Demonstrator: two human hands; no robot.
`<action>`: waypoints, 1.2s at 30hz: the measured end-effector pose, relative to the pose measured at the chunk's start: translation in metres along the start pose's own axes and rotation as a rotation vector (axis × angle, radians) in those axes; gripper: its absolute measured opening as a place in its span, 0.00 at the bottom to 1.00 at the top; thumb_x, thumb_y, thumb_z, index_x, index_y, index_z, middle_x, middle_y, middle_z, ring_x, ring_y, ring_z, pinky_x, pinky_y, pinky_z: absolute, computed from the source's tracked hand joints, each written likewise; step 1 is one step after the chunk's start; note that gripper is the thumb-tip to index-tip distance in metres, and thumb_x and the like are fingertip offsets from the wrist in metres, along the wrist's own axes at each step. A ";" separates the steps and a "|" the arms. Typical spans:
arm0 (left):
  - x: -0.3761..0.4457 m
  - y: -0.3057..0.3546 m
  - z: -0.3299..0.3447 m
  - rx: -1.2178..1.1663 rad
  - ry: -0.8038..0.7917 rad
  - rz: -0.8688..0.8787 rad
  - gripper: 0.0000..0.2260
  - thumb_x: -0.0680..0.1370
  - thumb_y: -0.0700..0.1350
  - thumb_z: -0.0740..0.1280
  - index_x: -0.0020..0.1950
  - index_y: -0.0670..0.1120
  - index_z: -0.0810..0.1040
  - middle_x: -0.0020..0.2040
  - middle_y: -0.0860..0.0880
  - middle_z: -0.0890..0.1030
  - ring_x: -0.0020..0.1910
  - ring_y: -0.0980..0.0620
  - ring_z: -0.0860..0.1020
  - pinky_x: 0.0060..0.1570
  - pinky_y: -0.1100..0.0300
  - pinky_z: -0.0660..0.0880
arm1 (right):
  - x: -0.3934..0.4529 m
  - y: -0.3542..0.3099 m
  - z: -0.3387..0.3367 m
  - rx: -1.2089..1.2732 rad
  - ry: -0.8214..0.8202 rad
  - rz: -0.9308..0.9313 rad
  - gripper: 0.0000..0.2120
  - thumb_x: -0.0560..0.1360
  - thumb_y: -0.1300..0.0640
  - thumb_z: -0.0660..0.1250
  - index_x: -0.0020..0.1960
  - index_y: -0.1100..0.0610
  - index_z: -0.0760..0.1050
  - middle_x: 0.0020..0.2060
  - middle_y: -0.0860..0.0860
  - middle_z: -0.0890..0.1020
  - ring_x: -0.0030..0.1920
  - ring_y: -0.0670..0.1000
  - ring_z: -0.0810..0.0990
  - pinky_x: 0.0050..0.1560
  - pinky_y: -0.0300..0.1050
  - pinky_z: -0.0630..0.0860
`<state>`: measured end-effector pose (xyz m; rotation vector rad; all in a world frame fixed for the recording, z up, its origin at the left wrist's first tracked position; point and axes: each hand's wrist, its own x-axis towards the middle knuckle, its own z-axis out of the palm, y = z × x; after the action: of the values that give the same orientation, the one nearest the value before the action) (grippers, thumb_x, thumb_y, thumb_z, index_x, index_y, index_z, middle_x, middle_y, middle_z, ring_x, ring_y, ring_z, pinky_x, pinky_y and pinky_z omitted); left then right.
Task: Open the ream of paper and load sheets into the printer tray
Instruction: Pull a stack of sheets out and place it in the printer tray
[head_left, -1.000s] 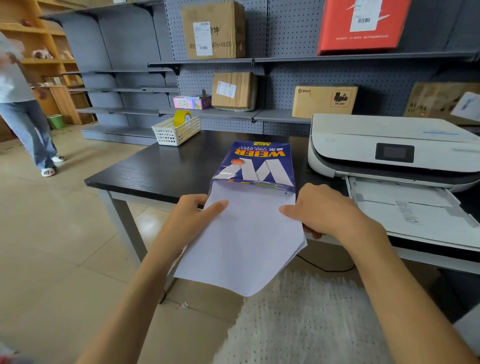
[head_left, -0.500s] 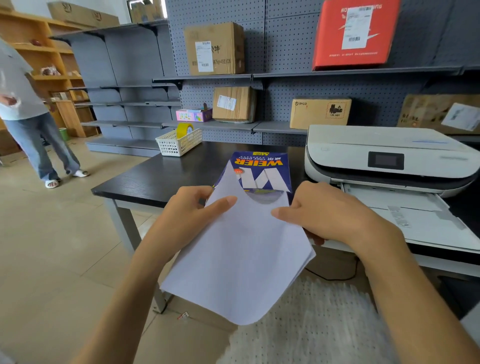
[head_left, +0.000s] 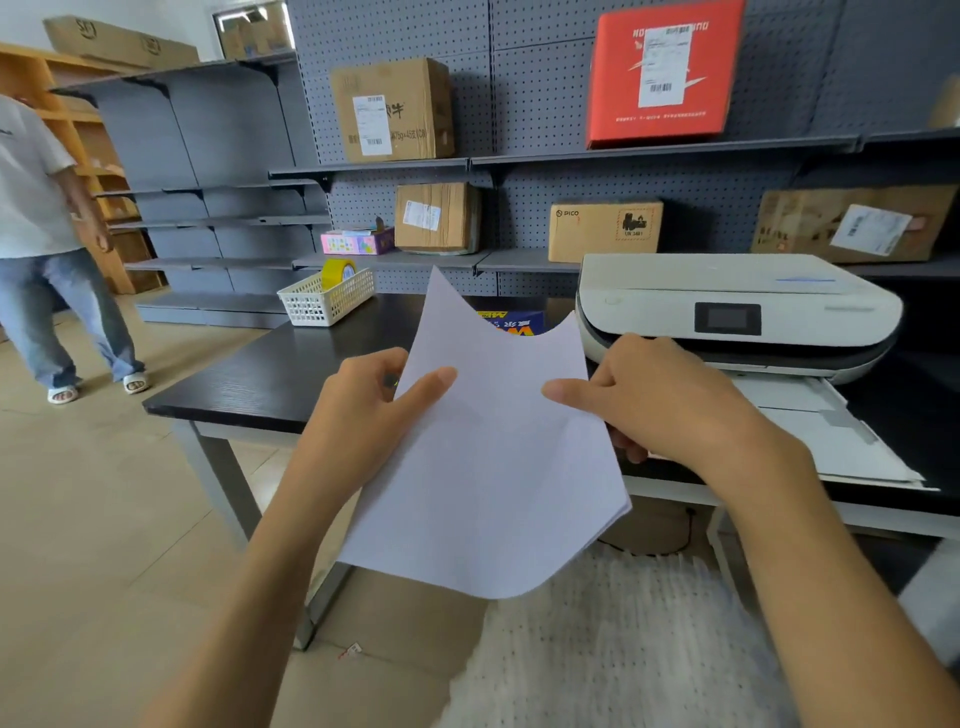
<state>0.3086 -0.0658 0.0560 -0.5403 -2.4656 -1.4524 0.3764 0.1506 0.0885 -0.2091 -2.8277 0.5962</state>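
A stack of white sheets (head_left: 488, 467) is held up in front of me, its top edge sagging in the middle. My left hand (head_left: 363, 415) grips its left edge and my right hand (head_left: 660, 400) grips its right edge. Behind the sheets, the blue ream wrapper (head_left: 511, 322) lies on the black table (head_left: 270, 374), mostly hidden. The white printer (head_left: 737, 312) stands at the right of the table. Its paper tray (head_left: 831, 441) is pulled out toward me, just right of my right hand.
A white basket (head_left: 324, 299) with a yellow tape roll sits at the table's far left corner. Grey shelves behind hold cardboard boxes (head_left: 389, 109) and a red box (head_left: 662, 73). A person (head_left: 47, 249) stands on the floor at the left.
Both hands have drawn the sheets out of the blue wrapper and lifted them. The sheets now cover most of the ream. The person at the left has stepped closer.
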 end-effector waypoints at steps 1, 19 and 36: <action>0.003 0.000 0.005 0.010 0.007 0.015 0.14 0.76 0.58 0.69 0.46 0.46 0.82 0.37 0.46 0.85 0.37 0.41 0.83 0.41 0.43 0.79 | 0.002 0.005 0.000 0.003 0.011 0.014 0.30 0.76 0.36 0.63 0.34 0.63 0.78 0.29 0.54 0.83 0.34 0.55 0.83 0.46 0.51 0.80; 0.056 0.015 0.161 -0.114 -0.206 0.055 0.14 0.79 0.47 0.60 0.38 0.40 0.72 0.30 0.43 0.75 0.30 0.52 0.69 0.32 0.57 0.64 | -0.001 0.136 -0.026 -0.174 0.186 0.413 0.22 0.80 0.48 0.58 0.30 0.56 0.62 0.26 0.49 0.68 0.27 0.49 0.66 0.30 0.42 0.62; 0.042 0.033 0.250 -0.126 -0.447 0.096 0.21 0.77 0.41 0.59 0.45 0.70 0.73 0.37 0.37 0.79 0.31 0.46 0.72 0.32 0.59 0.69 | -0.038 0.223 -0.026 0.073 0.290 0.680 0.12 0.77 0.57 0.66 0.48 0.68 0.78 0.37 0.62 0.82 0.34 0.58 0.76 0.34 0.49 0.73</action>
<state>0.2820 0.1761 -0.0230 -1.1003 -2.6296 -1.5971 0.4400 0.3558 0.0114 -1.1644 -2.4070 0.7196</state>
